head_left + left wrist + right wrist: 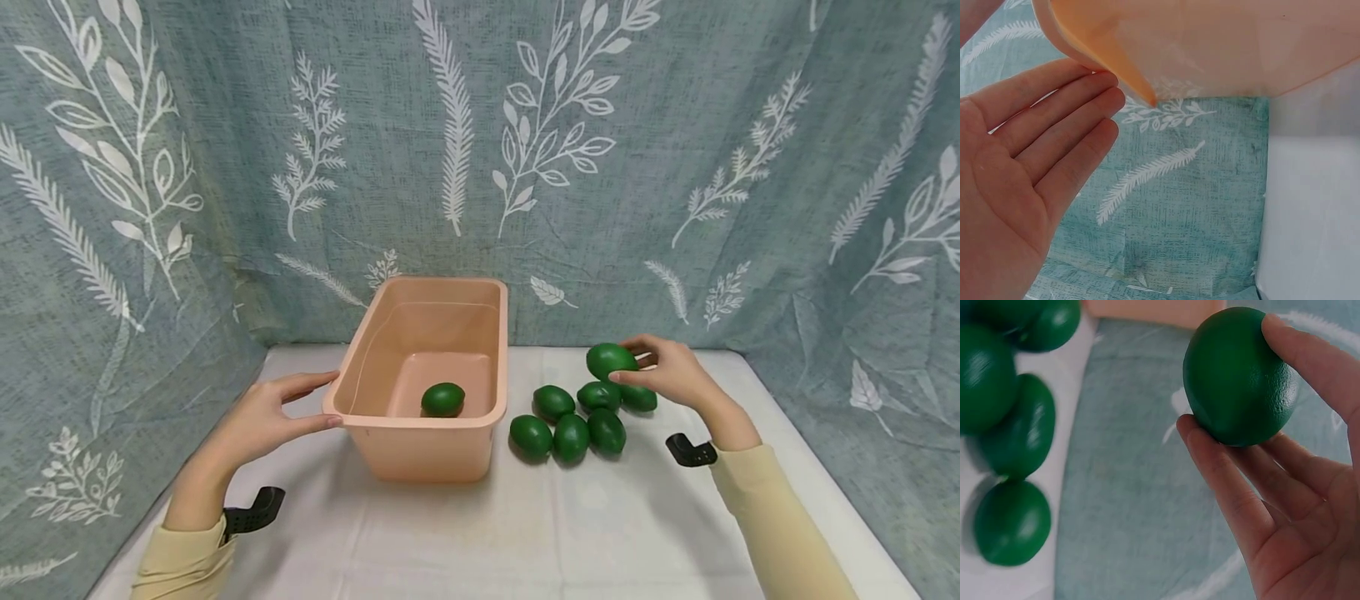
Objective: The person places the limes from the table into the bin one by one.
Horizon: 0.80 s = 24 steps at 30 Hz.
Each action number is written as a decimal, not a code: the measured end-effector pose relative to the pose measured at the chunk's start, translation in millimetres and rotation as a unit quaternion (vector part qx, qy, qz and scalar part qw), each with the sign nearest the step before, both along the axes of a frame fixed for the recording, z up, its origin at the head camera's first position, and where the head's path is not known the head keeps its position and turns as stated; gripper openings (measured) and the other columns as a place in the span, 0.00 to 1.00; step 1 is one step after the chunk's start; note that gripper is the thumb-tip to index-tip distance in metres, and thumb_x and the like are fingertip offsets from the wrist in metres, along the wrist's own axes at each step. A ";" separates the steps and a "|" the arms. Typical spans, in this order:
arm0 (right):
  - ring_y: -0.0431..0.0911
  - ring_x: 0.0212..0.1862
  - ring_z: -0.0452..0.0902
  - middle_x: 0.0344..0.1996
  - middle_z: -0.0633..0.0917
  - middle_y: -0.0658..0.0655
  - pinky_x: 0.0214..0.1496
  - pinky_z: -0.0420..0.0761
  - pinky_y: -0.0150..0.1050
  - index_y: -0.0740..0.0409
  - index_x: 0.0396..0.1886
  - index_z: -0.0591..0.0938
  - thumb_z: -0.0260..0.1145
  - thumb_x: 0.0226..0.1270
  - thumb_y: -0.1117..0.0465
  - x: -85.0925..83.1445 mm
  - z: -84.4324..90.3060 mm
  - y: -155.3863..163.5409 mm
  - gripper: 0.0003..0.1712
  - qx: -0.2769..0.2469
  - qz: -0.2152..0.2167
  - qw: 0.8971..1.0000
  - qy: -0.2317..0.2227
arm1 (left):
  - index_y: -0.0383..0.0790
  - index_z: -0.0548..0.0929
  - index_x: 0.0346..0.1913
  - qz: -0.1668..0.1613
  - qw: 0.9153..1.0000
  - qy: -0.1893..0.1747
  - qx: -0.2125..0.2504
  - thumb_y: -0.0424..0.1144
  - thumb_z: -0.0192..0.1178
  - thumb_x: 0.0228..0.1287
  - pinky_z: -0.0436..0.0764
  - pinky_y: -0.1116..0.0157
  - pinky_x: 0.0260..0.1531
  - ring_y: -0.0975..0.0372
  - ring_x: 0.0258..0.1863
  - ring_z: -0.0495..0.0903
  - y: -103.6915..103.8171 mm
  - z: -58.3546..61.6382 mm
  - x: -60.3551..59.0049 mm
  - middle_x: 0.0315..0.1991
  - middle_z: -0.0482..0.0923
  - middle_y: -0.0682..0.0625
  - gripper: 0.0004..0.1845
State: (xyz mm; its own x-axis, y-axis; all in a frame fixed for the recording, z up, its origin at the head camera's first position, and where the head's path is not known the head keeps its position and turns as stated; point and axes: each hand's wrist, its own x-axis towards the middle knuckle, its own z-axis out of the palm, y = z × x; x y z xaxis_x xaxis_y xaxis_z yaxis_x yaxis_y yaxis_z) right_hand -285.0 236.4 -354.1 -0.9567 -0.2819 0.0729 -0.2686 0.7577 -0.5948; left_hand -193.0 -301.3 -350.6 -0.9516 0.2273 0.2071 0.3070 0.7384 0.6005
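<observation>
Gripping one glossy green plastic lime (pixel 611 360) in our right hand (pixel 670 372) | left hand (pixel 264 417) flat, steadying the peach plastic tub (pixel 454 420) | loose fingertip hold may drop it.

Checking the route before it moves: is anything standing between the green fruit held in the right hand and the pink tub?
Nothing visible blocks it. The right hand holds the green fruit raised above the pile of green fruits on the table. The pink tub is open-topped, with bare cloth between pile and tub. The left hand touches its far corner.
</observation>
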 end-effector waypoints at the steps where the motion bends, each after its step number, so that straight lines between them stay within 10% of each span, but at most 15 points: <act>1: 0.57 0.54 0.78 0.56 0.78 0.62 0.50 0.82 0.49 0.53 0.61 0.74 0.68 0.53 0.34 -1.6 3.1 -4.1 0.42 -0.001 0.004 1.000 0.001 | 0.48 0.75 0.63 0.001 1.000 0.001 -0.001 0.57 0.68 0.53 0.75 0.42 0.55 0.43 0.61 0.72 -0.1 0.0 -0.1 0.61 0.75 0.46 0.35; 24: 0.50 0.52 0.80 0.53 0.80 0.55 0.48 0.83 0.45 0.51 0.59 0.76 0.71 0.53 0.39 -43.2 63.4 -104.3 0.37 0.010 0.103 0.995 -0.001 | 0.49 0.75 0.63 0.005 1.000 -0.001 0.000 0.57 0.68 0.52 0.76 0.43 0.54 0.44 0.61 0.73 -1.1 -2.2 -2.0 0.61 0.75 0.47 0.35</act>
